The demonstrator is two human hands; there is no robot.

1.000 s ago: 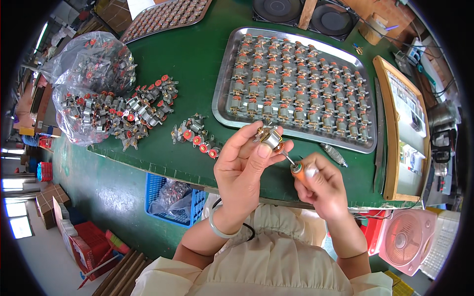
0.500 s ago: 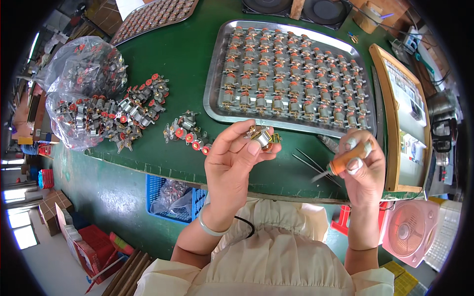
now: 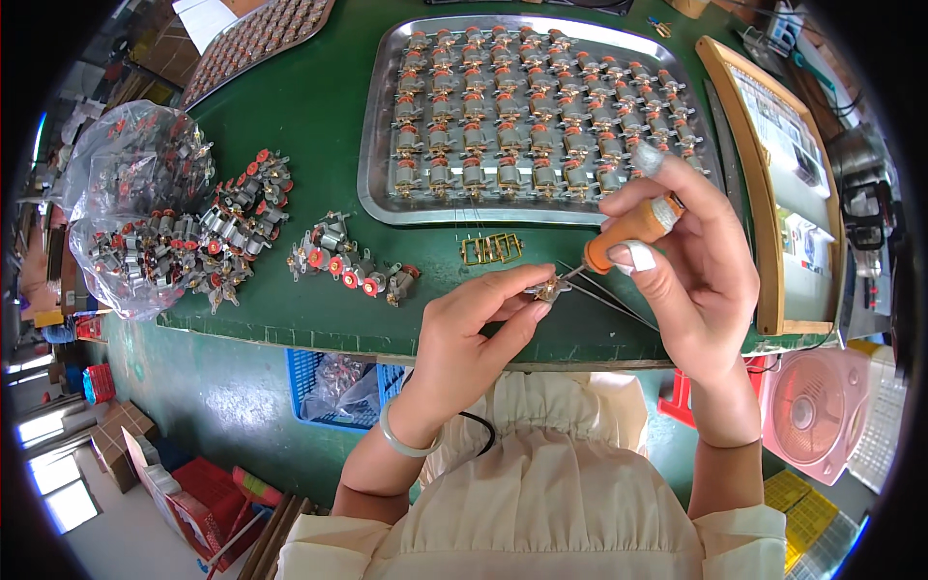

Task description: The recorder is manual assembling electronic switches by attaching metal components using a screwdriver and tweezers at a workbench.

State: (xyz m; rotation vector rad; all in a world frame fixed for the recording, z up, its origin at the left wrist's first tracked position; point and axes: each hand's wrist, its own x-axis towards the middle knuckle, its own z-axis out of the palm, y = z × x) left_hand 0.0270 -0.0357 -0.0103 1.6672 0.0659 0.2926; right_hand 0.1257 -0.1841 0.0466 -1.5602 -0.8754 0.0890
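moved: orange-handled screwdriver point(image 3: 622, 235), to small metal part point(image 3: 549, 288)
left hand point(image 3: 469, 324): pinches part
right hand point(image 3: 704, 290): clamped on screwdriver
silver rectangular tray point(image 3: 375, 145): grey motors point(image 3: 508, 174), probably

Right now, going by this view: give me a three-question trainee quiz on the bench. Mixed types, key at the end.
1. Which hand holds the orange-handled tool?
2. True or false: the left hand pinches a small metal part.
3. Where do the loose brass-coloured frames lie?
a) in the plastic bag
b) on the green table, between tray and left hand
c) in the blue basket

Key:
1. The right hand
2. True
3. b
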